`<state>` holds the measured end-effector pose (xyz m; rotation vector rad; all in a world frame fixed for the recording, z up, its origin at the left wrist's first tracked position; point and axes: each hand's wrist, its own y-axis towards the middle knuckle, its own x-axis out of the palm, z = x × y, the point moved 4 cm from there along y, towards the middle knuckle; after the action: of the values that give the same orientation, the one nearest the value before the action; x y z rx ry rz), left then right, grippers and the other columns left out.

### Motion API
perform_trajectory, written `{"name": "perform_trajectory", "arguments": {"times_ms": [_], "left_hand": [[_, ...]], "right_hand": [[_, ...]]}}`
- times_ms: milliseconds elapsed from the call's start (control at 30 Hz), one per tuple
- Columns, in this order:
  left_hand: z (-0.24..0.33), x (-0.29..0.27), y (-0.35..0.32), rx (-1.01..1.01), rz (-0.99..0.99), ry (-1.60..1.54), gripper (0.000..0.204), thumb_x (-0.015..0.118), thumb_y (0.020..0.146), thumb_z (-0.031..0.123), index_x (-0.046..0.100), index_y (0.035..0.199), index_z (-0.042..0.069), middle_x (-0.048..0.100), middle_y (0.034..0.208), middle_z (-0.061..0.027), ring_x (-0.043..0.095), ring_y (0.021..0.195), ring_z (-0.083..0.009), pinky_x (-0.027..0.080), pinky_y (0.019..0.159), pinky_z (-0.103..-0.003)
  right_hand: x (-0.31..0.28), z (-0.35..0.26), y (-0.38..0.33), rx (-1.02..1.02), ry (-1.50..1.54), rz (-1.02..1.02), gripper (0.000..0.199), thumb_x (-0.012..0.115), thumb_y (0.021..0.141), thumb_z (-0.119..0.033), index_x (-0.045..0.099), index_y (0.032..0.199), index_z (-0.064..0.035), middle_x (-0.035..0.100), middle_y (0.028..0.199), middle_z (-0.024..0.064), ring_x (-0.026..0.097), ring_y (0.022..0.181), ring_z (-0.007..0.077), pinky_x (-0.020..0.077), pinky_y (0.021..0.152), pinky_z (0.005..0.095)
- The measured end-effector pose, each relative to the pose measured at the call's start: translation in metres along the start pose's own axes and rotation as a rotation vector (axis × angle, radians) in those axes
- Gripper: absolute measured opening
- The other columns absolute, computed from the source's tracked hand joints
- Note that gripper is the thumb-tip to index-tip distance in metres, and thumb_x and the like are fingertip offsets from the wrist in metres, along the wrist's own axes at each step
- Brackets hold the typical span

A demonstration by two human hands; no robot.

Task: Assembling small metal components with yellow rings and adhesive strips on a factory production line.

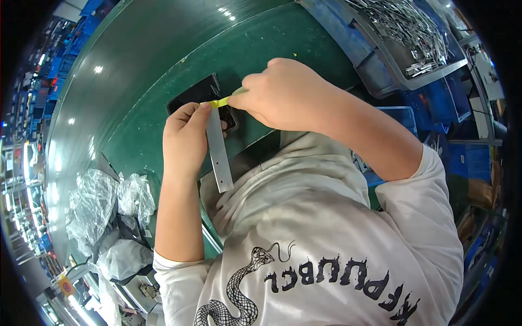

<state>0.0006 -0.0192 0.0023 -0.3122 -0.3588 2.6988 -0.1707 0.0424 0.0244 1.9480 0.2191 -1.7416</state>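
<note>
My left hand is closed around the upper end of a flat grey metal strip with small holes, its lower end slanting toward my body. A short piece of yellow tape crosses the strip's top end, by my left thumb. My right hand comes in from the right and pinches the tape's other end. Whether the tape is stuck to the metal cannot be made out. Behind both hands lies a black tray on the green work table; my hands partly hide what is in it.
A grey bin heaped with thin metal parts stands at the upper right, with blue crates below it. Clear plastic bags lie at the left. A curved, shiny green surface runs along the table's far left.
</note>
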Motion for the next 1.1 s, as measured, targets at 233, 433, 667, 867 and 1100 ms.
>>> {"name": "perform_trajectory", "arguments": {"times_ms": [233,433,667,867,1100], "left_hand": [[-0.005,-0.007,0.016,-0.025,0.043,0.113,0.024,0.056,0.100,0.017,0.067,0.092,-0.003,0.067,0.071,-0.0063,0.061,0.058,-0.0118,0.047,0.055,-0.025],[-0.003,-0.004,0.016,-0.030,0.045,0.144,0.025,0.056,0.099,0.018,0.066,0.089,-0.002,0.065,0.068,-0.0046,0.059,0.055,-0.0106,0.045,0.051,-0.025],[-0.005,-0.004,0.020,-0.008,0.029,0.183,0.027,0.056,0.099,0.020,0.067,0.090,-0.003,0.066,0.070,-0.0056,0.060,0.056,-0.0108,0.046,0.052,-0.026],[-0.001,-0.001,0.018,-0.025,0.044,0.214,0.028,0.056,0.099,0.020,0.067,0.091,-0.004,0.068,0.071,-0.0074,0.061,0.058,-0.0125,0.046,0.053,-0.027],[-0.003,-0.001,0.020,-0.025,0.059,0.268,0.028,0.055,0.099,0.020,0.067,0.091,-0.004,0.069,0.072,-0.0081,0.063,0.060,-0.0132,0.048,0.055,-0.027]], "right_hand": [[0.010,0.005,0.015,0.018,-0.017,-0.053,0.018,0.060,0.090,-0.021,0.075,0.100,-0.0209,0.064,0.074,0.0063,0.064,0.062,0.0283,0.0522,0.060,0.0404],[0.013,0.008,0.017,0.042,0.003,-0.121,0.019,0.058,0.091,-0.021,0.075,0.099,-0.0208,0.064,0.074,0.0071,0.065,0.063,0.0288,0.0528,0.061,0.0405],[0.019,0.009,0.014,0.029,0.030,-0.069,0.021,0.058,0.091,-0.020,0.075,0.104,-0.0217,0.064,0.073,0.0071,0.065,0.063,0.0283,0.0532,0.062,0.0404],[0.024,0.010,0.011,0.032,0.058,-0.049,0.022,0.058,0.092,-0.020,0.073,0.108,-0.0223,0.063,0.071,0.0066,0.065,0.061,0.0280,0.0526,0.059,0.0400],[0.030,0.010,0.004,0.074,0.075,-0.017,0.021,0.060,0.092,-0.021,0.073,0.109,-0.0213,0.063,0.072,0.0058,0.063,0.060,0.0280,0.0506,0.059,0.0386]]}}
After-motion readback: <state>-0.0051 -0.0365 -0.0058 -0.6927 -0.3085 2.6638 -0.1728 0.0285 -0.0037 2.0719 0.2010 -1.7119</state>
